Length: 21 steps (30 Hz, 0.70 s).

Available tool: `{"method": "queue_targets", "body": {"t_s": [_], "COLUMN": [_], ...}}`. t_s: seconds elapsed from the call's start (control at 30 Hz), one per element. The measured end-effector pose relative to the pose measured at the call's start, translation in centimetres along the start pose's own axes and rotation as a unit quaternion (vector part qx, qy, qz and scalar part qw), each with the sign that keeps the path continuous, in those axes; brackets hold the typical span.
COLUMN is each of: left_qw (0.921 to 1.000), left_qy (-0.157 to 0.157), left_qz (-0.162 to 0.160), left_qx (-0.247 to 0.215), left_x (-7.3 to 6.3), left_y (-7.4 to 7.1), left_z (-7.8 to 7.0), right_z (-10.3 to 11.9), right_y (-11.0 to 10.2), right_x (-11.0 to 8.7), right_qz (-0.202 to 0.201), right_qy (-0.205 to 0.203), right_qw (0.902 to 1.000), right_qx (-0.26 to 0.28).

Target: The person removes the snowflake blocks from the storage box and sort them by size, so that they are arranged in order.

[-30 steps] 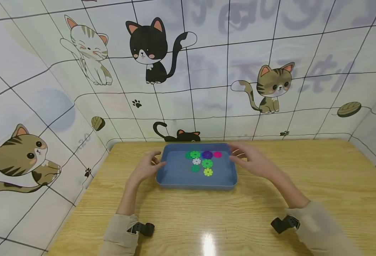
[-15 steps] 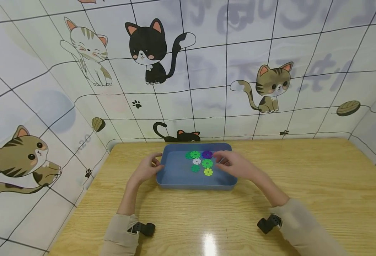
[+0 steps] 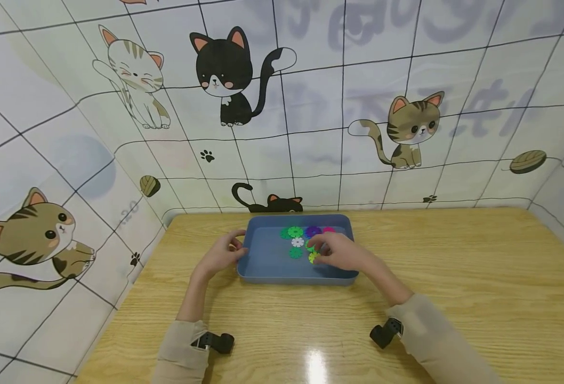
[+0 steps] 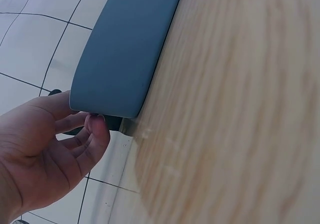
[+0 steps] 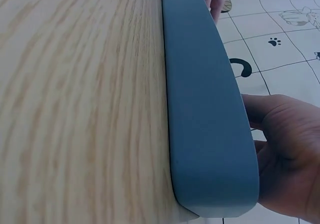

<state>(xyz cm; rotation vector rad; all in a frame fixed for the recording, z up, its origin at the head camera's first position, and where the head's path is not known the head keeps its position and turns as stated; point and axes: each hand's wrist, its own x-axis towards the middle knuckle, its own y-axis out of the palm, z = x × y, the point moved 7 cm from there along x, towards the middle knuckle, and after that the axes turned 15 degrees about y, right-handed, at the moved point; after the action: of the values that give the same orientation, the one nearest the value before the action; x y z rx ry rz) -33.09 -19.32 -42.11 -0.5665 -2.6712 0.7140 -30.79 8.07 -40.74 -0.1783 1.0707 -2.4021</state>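
A blue tray (image 3: 272,269) holds several notched plastic discs. My left hand (image 3: 219,256) grips the tray's left end, thumb over the rim; in the left wrist view its fingers (image 4: 97,131) curl against the outer wall. My right hand (image 3: 341,253) is inside the tray's right half, thumb and fingers apart above a yellow-green disc (image 3: 313,257) and a green disc (image 3: 309,245), partly hiding both. The tray wall hides those fingertips in the right wrist view. Nearby lie a purple disc (image 3: 313,231), a pink disc (image 3: 328,229) and a white disc (image 3: 298,242).
Two more green discs (image 3: 295,232) overlap near the tray's back, and a darker green disc (image 3: 295,253) lies in front of the white one. The tray stands on a wooden table (image 3: 272,320) before a cat-patterned wall (image 3: 320,117).
My right hand has moved left and toward me, from the tray's right rim over the pink disc to the green and yellow-green ones. My left hand has stayed at the left rim.
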Motion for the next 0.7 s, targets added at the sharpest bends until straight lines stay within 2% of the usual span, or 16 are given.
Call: {"method": "queue_targets", "body": {"t_s": [0.3,0.7], "left_qw": [1.0,0.9998], "left_qy": [-0.006,-0.007], "left_qz": [0.0,0.004], "left_qx": [-0.005,-0.02], "left_x": [0.2,0.2], "left_y": [0.1,0.2], "left_z": [0.9,1.3], "right_z": [-0.8,-1.2], "right_y": [0.6,0.7], "right_x": [0.5,0.9], "right_qz": [0.009,-0.002], "right_qy": [0.027,0.028], "right_qw": [0.9993,0.9993], "right_qx": [-0.026,-0.023]}}
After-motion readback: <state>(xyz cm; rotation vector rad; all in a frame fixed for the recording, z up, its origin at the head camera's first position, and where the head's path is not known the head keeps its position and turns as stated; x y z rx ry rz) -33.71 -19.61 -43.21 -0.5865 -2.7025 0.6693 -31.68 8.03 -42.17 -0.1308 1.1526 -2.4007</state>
